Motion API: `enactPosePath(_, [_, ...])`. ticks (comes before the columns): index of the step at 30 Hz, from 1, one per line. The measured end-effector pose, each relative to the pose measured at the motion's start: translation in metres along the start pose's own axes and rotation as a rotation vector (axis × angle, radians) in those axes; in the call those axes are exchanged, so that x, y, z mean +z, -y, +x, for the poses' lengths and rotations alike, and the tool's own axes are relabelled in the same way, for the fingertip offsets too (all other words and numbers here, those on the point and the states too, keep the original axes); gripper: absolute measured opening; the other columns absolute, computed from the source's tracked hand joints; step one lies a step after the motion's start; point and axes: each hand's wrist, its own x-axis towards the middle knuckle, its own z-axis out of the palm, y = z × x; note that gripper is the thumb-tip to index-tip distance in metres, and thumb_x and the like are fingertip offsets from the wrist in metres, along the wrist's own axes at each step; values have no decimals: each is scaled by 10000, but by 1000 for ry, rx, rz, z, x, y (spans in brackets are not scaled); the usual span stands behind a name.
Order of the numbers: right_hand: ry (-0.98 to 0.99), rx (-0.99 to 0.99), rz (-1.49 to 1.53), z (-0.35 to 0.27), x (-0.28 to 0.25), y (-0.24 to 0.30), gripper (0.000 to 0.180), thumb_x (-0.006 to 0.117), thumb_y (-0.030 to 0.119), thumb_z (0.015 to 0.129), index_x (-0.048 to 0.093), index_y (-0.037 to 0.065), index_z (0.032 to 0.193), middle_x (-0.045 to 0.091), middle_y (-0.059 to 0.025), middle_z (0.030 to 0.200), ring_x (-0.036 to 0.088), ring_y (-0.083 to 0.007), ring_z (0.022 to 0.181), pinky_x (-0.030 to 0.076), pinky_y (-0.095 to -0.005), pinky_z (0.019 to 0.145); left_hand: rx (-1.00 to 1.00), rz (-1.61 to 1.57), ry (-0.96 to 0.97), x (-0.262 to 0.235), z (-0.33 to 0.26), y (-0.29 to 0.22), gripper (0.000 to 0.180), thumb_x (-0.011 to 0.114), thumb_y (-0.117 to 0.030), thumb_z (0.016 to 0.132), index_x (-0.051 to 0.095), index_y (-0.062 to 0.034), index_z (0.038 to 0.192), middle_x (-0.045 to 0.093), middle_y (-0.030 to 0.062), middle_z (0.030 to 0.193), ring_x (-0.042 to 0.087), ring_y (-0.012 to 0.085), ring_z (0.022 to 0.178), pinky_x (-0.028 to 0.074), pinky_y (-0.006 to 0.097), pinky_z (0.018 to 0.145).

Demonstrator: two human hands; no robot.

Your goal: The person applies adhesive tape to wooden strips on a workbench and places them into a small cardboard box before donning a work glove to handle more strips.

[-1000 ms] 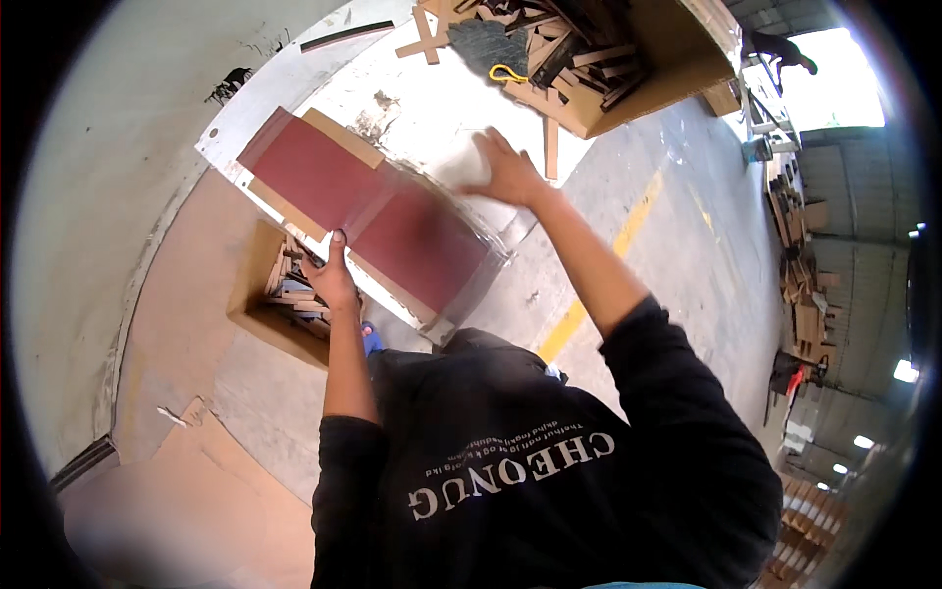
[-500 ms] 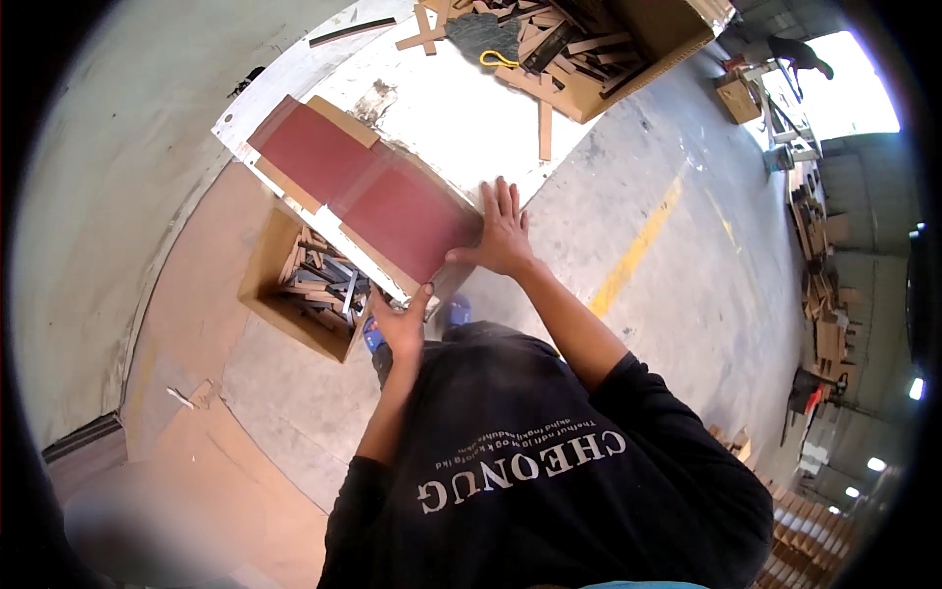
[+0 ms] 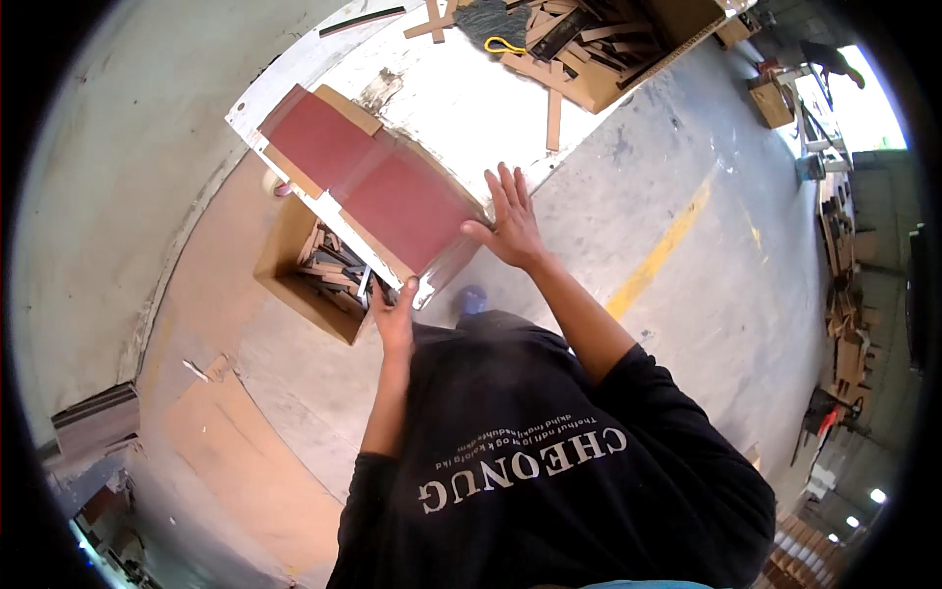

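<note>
While the red sheet (image 3: 402, 214) lies on the white table (image 3: 456, 118), the head view shows the left hand (image 3: 394, 316) shifted from the sheet's long side to its near corner, thumb and forefinger parted; whether they pinch the edge, I cannot tell. Lowered from mid-air, the right hand (image 3: 512, 224) is at the right corner, fingers slightly spread, so both hands now flank the near end.

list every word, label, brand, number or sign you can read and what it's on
Black shirt: one row of large white capitals, upside down; wording not copied here.
Same shirt: smaller rows above, too small to read surely.
Dark red panels: no lettering seen.
Cardboard box near left hand: none legible.
</note>
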Motion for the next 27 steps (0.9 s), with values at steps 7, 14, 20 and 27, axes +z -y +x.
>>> enactPosePath(7, [3, 270, 312, -66, -6, 27, 659, 586, 522, 806, 482, 20, 1221, 486, -238, 1241, 477, -372, 1141, 395, -429, 916, -111, -167, -141, 12, -13, -38, 629, 725, -243, 785, 424, 38, 1260, 569, 71, 1022, 500, 53, 764, 395, 198, 597])
enactPosePath(14, [416, 520, 541, -59, 11, 41, 638, 542, 579, 811, 619, -51, 873, 606, -230, 768, 599, -379, 792, 449, -426, 701, 47, 88, -55, 29, 18, -48, 673, 748, -212, 757, 382, 79, 1242, 554, 131, 1067, 564, 149, 835, 460, 237, 532])
enactPosePath(20, [368, 428, 551, -65, 46, 33, 599, 543, 545, 828, 625, -41, 925, 614, -227, 843, 601, -365, 831, 452, -422, 718, -81, -28, -71, 10, 15, -51, 513, 736, -203, 770, 481, 28, 1150, 589, 74, 913, 562, 127, 750, 448, 232, 528])
enactPosePath(27, [584, 241, 802, -75, 39, 21, 480, 535, 449, 882, 619, -9, 993, 637, -148, 889, 612, -203, 808, 470, -318, 735, -209, -167, -75, -52, -10, -50, 456, 346, -378, 951, 549, -42, 1184, 480, -48, 760, 348, 46, 571, 249, 191, 470])
